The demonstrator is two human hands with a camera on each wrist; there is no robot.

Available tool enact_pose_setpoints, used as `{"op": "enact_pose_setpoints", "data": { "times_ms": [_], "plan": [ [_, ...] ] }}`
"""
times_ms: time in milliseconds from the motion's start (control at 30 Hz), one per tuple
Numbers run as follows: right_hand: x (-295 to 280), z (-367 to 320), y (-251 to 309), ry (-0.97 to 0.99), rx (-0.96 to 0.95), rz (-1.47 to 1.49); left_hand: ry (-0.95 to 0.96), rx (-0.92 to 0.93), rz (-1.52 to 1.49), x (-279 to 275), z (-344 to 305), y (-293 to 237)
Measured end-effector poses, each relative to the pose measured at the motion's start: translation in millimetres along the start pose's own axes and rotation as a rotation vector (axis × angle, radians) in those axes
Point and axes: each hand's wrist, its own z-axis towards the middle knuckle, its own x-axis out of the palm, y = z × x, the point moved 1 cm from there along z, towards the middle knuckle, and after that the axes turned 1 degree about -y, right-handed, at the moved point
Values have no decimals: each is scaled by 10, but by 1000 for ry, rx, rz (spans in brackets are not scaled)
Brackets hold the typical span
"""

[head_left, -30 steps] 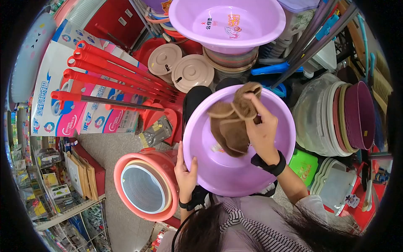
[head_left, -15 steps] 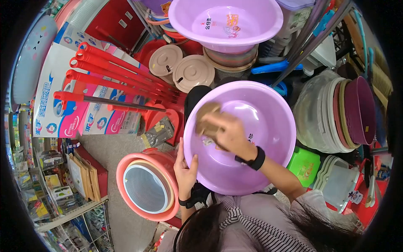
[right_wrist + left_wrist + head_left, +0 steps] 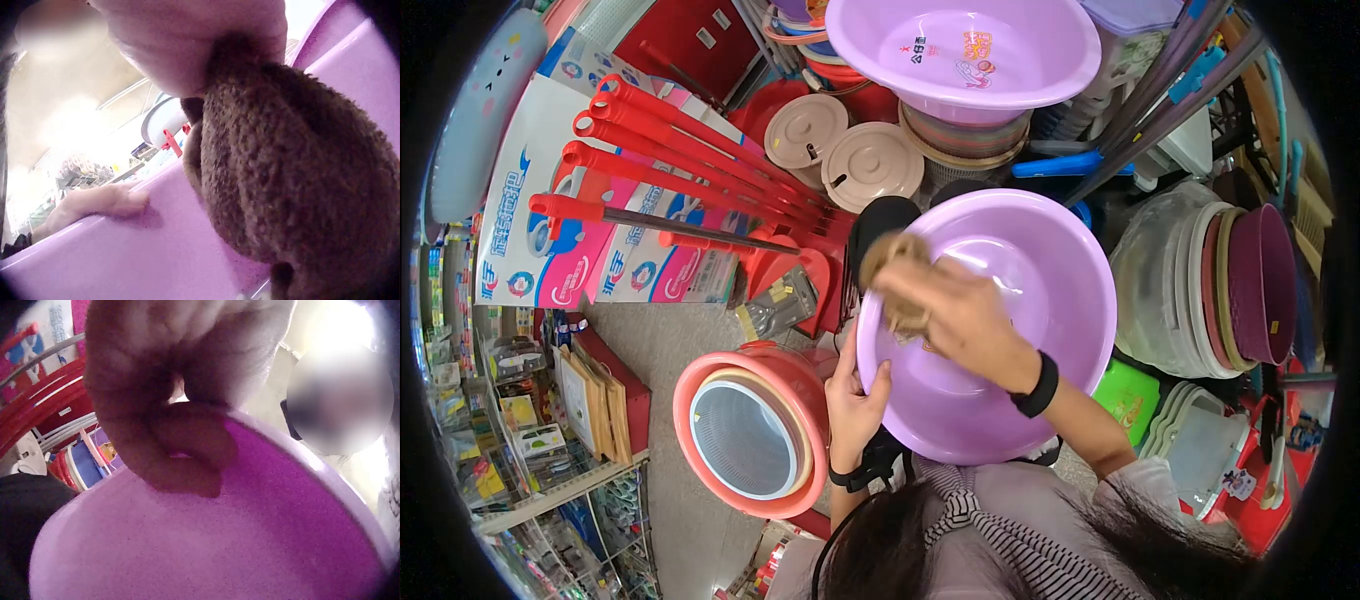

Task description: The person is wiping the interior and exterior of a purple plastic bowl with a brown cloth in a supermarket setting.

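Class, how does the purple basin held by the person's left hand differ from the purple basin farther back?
The left hand grips the near basin; the far basin stands on a stack, untouched. The right hand holds a brown cloth at the near basin's side; no cloth shows in the far basin. The far basin's print shows plainly; the near basin's is mostly hidden. Both are light purple.

Red-handled poles (image 3: 580,208) slanted in front of printed boxes (image 3: 505,225).
Nearer, a grey basket (image 3: 743,440) sat inside a coral tub (image 3: 683,425); two round lids (image 3: 872,165) lay farther back; at right, stacked bins (image 3: 1262,280) stood near a green box (image 3: 1130,395).
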Motion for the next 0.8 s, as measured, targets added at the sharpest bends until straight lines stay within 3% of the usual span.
{"op": "enact_pose_setpoints", "data": {
  "times_ms": [33,100,233,300,367,500,567,633,700,767,800],
  "plan": [
    [-42,50,-72,2,0,2,-3,-1,1,-2,-11,-19],
    [-138,119,-191,-254,62,-114,13,-20,10,9,-15,-41],
    [89,-110,-178,-259,111,-129,-4,107,76,61,57,9],
    [304,-294,-51,-118,-8,-39,-11,14,119,42,75,-7],
    [364,-361,41,-28,-23,-4,-31,33,203,-50,91,125],
    [275,-316,-130,87,83,107,-15,64,167,-177,110,184],
    [211,-313,-149,81,135,129,51,-23,307,-329,146,159],
    [188,-373,-228,311,184,183,38,-74,203,-310,222,84],
    [265,-502,-262,405,186,152,25,53,129,-275,346,119],
    [361,-645,-250,704,100,219,64,78,208,-222,466,41],
    [351,-665,-191,622,-2,230,65,146,238,-150,517,-6]
  ]
}}
